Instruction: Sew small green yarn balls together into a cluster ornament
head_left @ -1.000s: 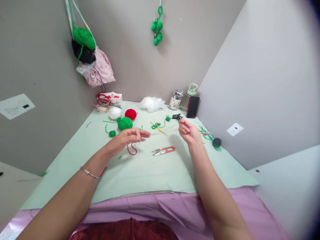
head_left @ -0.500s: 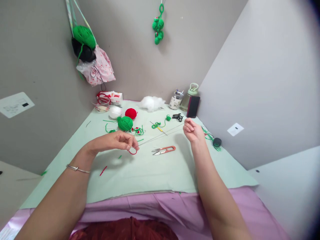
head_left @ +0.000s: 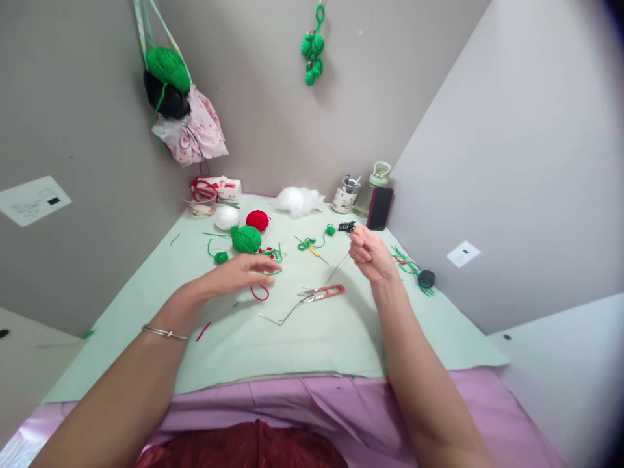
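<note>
My left hand (head_left: 244, 273) is over the left middle of the table, its fingers stretched out and a little apart. Just under those fingers shows a loop of red yarn (head_left: 260, 298); whether it touches them I cannot tell. My right hand (head_left: 369, 253) is raised on the right, thumb and fingers pinched on a thin grey thread (head_left: 295, 310). This thread slants down across the orange-handled thread snips (head_left: 331, 292), and its far end, pale and thin, reaches the middle of the table. A short piece of red yarn (head_left: 203, 331) lies nearer me.
Behind my left hand are green (head_left: 246, 240), red (head_left: 257, 221) and white (head_left: 227, 218) yarn balls. A yellow-handled crochet hook (head_left: 316, 253) lies mid-table. White stuffing (head_left: 298, 201), a pen cup (head_left: 345, 196), a bottle (head_left: 363, 200) and a phone (head_left: 379, 208) line the back. Black tape (head_left: 426, 279) sits right.
The left fingers have opened and let go of the thread, which was stretched between both hands and now droops onto the table. My right hand has shifted slightly left.
</note>
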Available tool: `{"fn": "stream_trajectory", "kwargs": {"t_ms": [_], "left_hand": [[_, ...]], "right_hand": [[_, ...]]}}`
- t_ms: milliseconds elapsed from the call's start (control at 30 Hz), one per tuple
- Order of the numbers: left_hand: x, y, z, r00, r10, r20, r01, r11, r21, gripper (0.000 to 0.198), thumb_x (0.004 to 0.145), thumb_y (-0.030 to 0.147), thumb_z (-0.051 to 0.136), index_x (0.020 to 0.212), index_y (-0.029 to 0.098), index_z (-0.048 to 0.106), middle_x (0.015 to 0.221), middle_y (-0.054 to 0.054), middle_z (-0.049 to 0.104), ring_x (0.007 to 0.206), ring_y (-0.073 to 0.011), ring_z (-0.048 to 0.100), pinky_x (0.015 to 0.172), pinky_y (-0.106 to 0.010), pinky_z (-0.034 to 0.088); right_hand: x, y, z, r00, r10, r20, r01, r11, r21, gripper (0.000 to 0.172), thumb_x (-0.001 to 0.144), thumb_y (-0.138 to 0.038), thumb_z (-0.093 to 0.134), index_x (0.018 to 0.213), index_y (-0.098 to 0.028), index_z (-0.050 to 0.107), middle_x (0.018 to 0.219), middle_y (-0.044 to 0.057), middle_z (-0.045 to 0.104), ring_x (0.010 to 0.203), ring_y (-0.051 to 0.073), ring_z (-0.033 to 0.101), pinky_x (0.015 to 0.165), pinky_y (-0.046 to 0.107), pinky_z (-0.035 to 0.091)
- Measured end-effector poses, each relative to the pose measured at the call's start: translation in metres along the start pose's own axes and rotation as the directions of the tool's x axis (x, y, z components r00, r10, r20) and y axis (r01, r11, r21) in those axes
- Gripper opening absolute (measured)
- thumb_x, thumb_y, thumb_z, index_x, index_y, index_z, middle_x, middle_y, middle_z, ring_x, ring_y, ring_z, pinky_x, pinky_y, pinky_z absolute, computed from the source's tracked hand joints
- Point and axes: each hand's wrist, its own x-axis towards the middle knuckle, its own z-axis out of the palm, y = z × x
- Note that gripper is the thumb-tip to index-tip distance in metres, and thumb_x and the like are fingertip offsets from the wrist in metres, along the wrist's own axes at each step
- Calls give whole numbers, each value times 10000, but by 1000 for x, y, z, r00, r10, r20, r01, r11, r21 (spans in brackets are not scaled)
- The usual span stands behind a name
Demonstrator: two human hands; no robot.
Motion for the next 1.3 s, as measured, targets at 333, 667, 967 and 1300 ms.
{"fn": "stream_trajectory", "kwargs": {"t_ms": [333,667,967,1300], "left_hand": [[7,5,52,942,131,-309,-203,955,-215,332,770,335,786,1069,206,725,1009,-70,745,1016,-231,675,954,-350,493],[9,1,56,954,66,-292,-148,951,-270,270,748,398,794,883,174,726,861,-50,746,864,-208,681,865,-329,494],[8,1,55,941,139,-308,-213,952,-220,228,848,389,690,892,169,647,858,-32,686,867,-177,651,862,-319,491],[6,3,55,936,215,-278,-252,962,-102,368,808,330,754,1126,182,643,1079,-79,702,1049,-218,668,991,-368,493]], "right_hand": [[-35,41,75,913,213,348,-112,951,-287,236,870,-390,698,863,-193,568,591,-64,564,387,22,280,388,182,185],[-34,49,76,898,250,362,-168,956,-242,212,860,-364,712,871,-188,595,587,-63,601,365,17,323,386,176,219],[-36,45,80,889,289,355,-223,951,-215,391,856,-334,718,1206,-193,616,583,-72,599,370,21,299,392,181,207],[-34,47,78,904,290,314,-235,951,-201,475,832,-345,739,1255,-177,599,547,-79,584,366,27,286,386,190,189]]}}
